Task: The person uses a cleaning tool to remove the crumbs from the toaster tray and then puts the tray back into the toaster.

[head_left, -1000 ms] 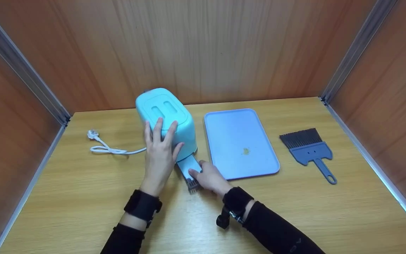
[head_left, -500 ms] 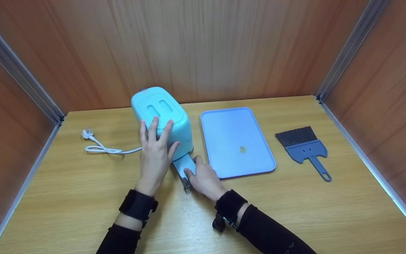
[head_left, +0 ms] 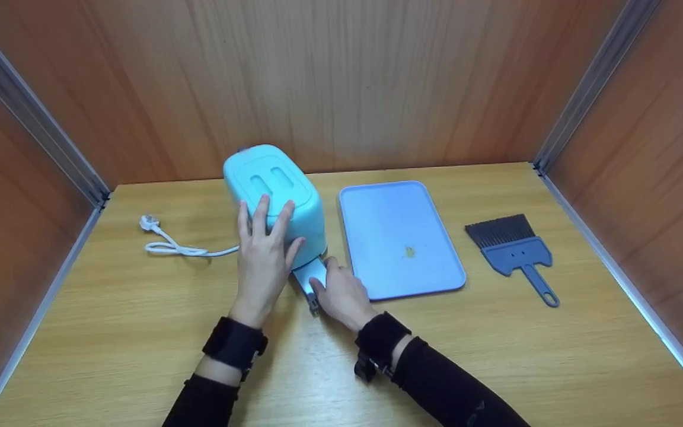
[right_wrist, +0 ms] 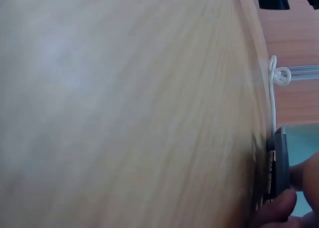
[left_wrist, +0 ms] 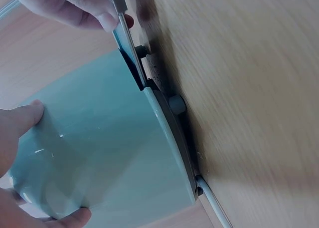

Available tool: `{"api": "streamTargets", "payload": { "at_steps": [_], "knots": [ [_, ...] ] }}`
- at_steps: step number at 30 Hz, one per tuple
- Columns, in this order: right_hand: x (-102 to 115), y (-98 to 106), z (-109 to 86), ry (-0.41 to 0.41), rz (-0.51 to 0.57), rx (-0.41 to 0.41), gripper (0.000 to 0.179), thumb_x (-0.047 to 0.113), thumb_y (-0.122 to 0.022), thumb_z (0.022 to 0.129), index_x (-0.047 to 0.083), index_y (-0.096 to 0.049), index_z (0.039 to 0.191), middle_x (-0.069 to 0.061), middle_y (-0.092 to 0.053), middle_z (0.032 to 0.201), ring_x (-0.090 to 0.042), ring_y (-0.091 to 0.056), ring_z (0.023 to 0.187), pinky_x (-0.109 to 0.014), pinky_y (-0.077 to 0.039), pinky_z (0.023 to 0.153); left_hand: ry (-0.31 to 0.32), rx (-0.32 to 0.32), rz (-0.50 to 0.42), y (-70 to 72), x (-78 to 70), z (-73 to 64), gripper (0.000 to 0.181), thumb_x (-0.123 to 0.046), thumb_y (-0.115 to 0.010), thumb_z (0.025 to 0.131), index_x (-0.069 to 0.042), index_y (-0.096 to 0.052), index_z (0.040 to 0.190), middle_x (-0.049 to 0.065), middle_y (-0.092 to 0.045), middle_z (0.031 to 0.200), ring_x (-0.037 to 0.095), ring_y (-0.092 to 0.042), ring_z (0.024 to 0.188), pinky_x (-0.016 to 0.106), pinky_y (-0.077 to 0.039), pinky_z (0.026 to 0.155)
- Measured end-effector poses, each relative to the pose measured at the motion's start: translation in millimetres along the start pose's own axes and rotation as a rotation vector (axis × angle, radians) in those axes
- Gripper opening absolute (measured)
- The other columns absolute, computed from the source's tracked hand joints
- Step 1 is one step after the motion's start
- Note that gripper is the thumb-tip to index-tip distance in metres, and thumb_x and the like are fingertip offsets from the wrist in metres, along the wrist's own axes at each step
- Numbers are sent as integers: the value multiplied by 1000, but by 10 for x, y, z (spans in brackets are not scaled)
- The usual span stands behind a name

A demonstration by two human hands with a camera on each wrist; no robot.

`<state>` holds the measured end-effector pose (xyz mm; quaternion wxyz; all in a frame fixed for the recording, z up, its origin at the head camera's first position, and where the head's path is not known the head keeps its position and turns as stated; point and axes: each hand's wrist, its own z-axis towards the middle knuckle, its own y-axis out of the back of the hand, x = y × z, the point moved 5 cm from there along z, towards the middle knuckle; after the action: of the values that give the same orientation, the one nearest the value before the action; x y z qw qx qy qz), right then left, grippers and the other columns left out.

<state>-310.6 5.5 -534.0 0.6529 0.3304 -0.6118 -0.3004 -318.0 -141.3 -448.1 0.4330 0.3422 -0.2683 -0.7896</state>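
A turquoise toaster [head_left: 270, 178] with two slot-shaped recesses on top stands left of the middle of the table. My left hand [head_left: 261, 261] rests on it, fingers spread over the near top edge and thumb on the near side. A crumb tray [head_left: 310, 274] juts from the toaster's base toward me, its dark outer end just above the table. My right hand [head_left: 341, 296] pinches this tray from the right, thumb on top. In the left wrist view, the tray [left_wrist: 130, 44] runs into the base slot. The right wrist view shows fingers [right_wrist: 281, 205] at the dark tray edge.
A white cord with its plug [head_left: 150, 223] lies left of the toaster. Right of it sits a blue tray [head_left: 395, 219] bearing a small patch of yellowish crumbs [head_left: 409, 252]. Farther right lies a blue hand brush [head_left: 516, 255]. Wooden panels [head_left: 341, 89] enclose the table's back and sides.
The crumb tray has slid farther into the toaster, with less of it sticking out, as my right hand moved toward the base. My left hand stays on the toaster.
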Motion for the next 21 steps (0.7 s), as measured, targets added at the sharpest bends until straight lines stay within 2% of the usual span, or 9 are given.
{"api": "streamTargets", "payload": {
  "at_steps": [4,7,11,14,17,19,21],
  "knots": [
    [38,50,26,-28,75,29,52,34,-67,107,-3,-55,142,-24,-72,122,-40,-73,112,-53,-62,92,8,7,5,-17,-17,4,68,-34,-82,97,-23,-53,157,27,-38,167,61,-24,157,74,-35,122],
    [46,40,61,2,145,20,51,29,-67,108,-6,-53,142,-27,-68,128,-42,-69,119,-53,-59,100,14,9,9,-21,-21,-2,68,-34,-82,97,-23,-53,157,26,-38,167,61,-24,157,74,-35,122],
    [45,24,96,27,231,6,45,24,-68,107,-6,-55,137,-27,-67,126,-40,-68,118,-52,-58,102,17,10,17,-20,-17,-11,67,-35,-81,97,-23,-54,157,26,-38,168,61,-24,157,74,-37,121],
    [28,15,114,-16,330,44,45,25,-69,107,-3,-54,139,-27,-64,133,-40,-65,126,-52,-55,110,16,4,20,-16,-9,-12,67,-36,-81,97,-23,-54,157,26,-39,167,61,-25,157,74,-37,121],
    [-5,15,119,-99,429,103,50,26,-72,105,2,-52,143,-26,-59,149,-38,-58,140,-51,-48,119,18,4,14,-16,2,-7,67,-36,-81,98,-23,-53,157,26,-38,167,61,-24,157,74,-38,120],
    [-29,16,121,-154,487,142,52,25,-74,103,6,-51,146,-24,-56,156,-36,-62,136,-47,-53,113,23,9,9,-17,9,-3,67,-36,-80,98,-24,-53,158,26,-38,168,61,-24,157,74,-38,120],
    [-47,15,125,-195,539,177,54,23,-76,102,8,-50,147,-23,-55,158,-32,-71,121,-40,-61,94,30,14,8,-18,15,1,67,-37,-80,98,-24,-53,158,25,-37,168,60,-23,158,74,-39,120]
  ]
}}
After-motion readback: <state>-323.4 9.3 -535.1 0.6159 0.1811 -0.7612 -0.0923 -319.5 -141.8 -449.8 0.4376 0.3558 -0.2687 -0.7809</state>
